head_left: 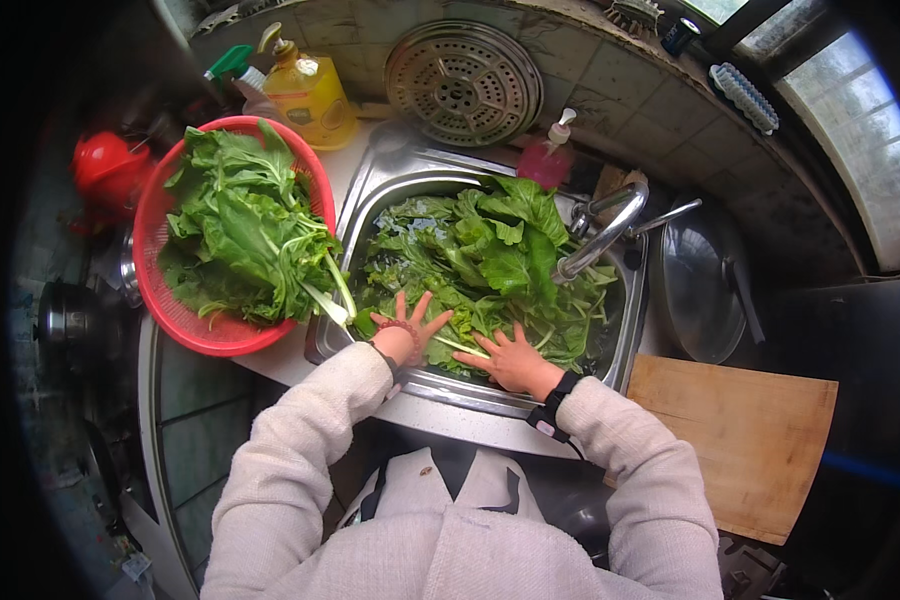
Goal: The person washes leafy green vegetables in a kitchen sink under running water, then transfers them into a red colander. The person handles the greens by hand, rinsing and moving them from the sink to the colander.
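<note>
Leafy greens [515, 240] fill the metal sink [370, 185], lying in water. My left hand [410, 330] rests on the leaves near the sink's front left, fingers spread and nothing gripped. To its right, my right hand [515, 358] lies on the greens by the front rim, its fingers stretched out and apart. A pale stalk runs between the two hands. More of the same greens [240, 230] are heaped in a red plastic basket [155, 290] on the left, some stems hanging over its rim toward the sink.
A chrome faucet [605, 232] reaches over the sink's right side. Behind stand a pink pump bottle [547, 160], a round steamer plate [463, 83] and a yellow bottle [310, 100]. A clear lid [695, 290] and wooden cutting board [730, 435] lie at the right.
</note>
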The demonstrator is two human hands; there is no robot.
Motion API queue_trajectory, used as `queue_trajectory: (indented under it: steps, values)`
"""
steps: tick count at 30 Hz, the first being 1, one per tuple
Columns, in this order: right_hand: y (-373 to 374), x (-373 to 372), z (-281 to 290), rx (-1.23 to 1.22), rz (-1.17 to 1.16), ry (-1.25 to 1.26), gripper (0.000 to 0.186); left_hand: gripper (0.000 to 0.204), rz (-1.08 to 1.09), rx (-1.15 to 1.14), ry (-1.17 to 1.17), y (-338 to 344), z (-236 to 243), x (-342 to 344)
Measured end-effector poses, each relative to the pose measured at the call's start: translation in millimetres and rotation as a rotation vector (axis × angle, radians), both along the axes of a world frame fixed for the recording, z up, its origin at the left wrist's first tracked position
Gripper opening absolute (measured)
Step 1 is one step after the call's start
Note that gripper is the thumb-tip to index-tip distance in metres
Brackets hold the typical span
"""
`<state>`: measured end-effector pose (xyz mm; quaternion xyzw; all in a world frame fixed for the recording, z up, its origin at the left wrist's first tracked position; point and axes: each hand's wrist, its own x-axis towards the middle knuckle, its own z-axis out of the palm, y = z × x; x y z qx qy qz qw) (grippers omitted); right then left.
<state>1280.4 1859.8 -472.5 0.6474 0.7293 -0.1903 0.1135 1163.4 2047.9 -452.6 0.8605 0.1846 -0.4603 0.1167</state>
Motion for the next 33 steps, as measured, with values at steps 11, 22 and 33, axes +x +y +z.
queue_trajectory:
  steps: [11, 22, 33]
  values:
    - [27.4, 14.8, -86.9, -0.178, -0.147, 0.184, 0.081, 0.089, -0.067, -0.070, 0.180, 18.9, -71.7, 35.5]
    - [6.1, 48.9, 35.5, 0.221, -0.263, 0.536, 0.053, 0.071, -0.034, -0.172, -0.317, 20.5, 15.5, 13.8]
    - [-9.2, 60.0, 175.1, 0.363, -0.209, 0.411, 0.051, 0.048, 0.020, -0.294, -1.062, 14.2, 108.3, -1.8]
